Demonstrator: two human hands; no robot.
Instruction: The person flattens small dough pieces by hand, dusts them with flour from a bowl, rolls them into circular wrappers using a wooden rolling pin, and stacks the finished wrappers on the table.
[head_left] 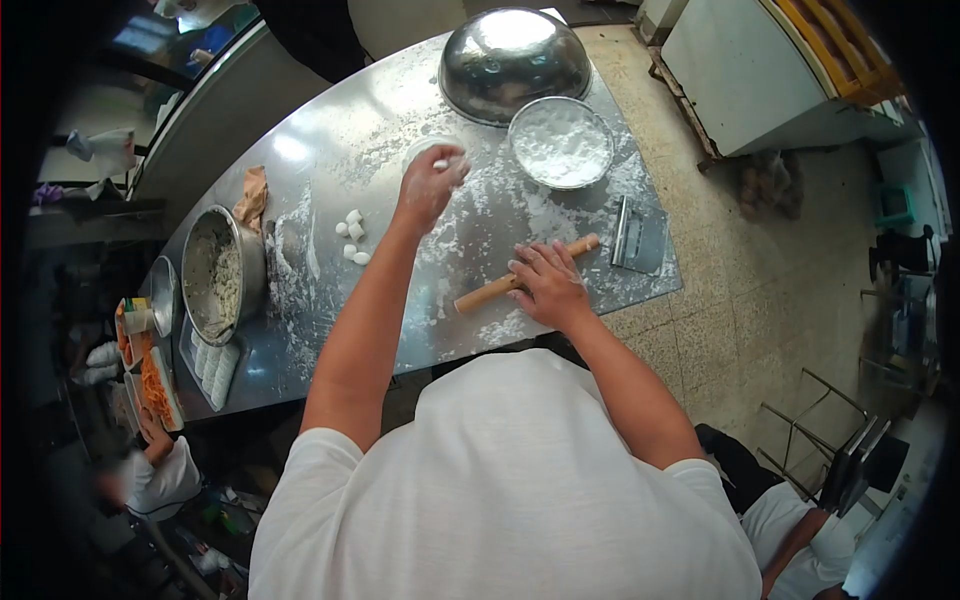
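the right hand (553,287), fingers spread, covers the middle of the rolling pin (486,294) at the bench's (335,180) near right. farther off, the left hand (434,187) curls, slightly blurred; whether it grips the white bit (441,163) there, i cannot tell.

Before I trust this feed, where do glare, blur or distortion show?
Head view: glare whitens part of the metal dome and spots the steel table; the left hand looks slightly smeared; the lens seems to bow the table's edge.
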